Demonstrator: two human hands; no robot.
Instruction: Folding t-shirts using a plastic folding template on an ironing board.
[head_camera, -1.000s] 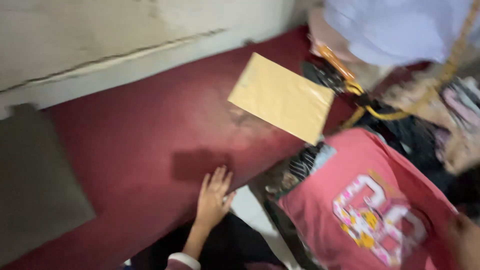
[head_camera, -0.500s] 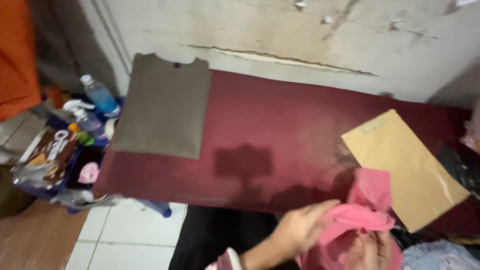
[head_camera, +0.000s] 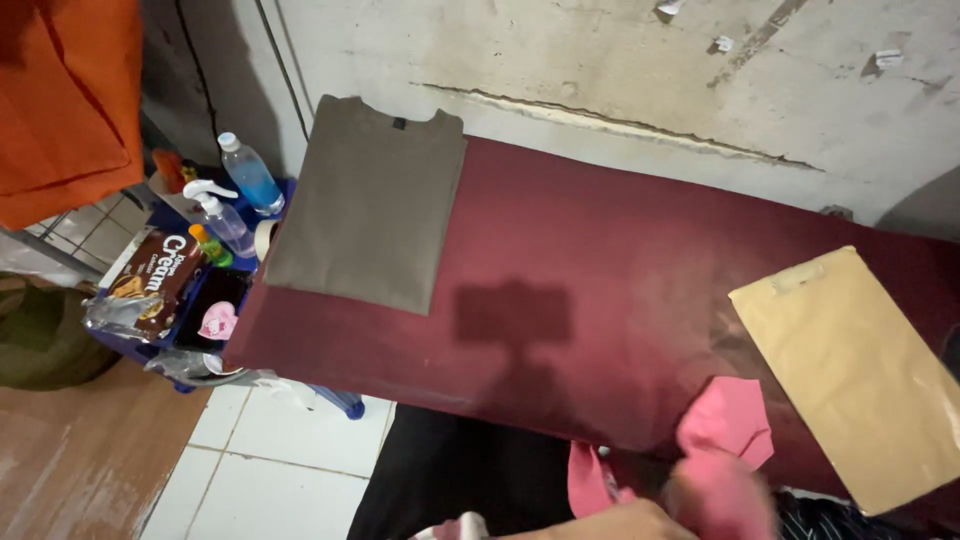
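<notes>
1. Pink garment (head_camera: 728, 440): bunched at the near edge of the maroon table (head_camera: 600, 250).
2. Hand (head_camera: 610, 522): partly seen beside the garment; grip cannot be told, nor which hand.
3. Folded olive shirt (head_camera: 370, 200): laid at the table's left end.

Left of the dark red worktop (head_camera: 620, 270), a brown snack packet (head_camera: 158, 275) with a pale picture panel lies in a blue crate (head_camera: 150, 350). Just beyond it stand a clear spray bottle (head_camera: 222, 215) and a blue-tinted bottle (head_camera: 250, 172), their labels unreadable.
</notes>
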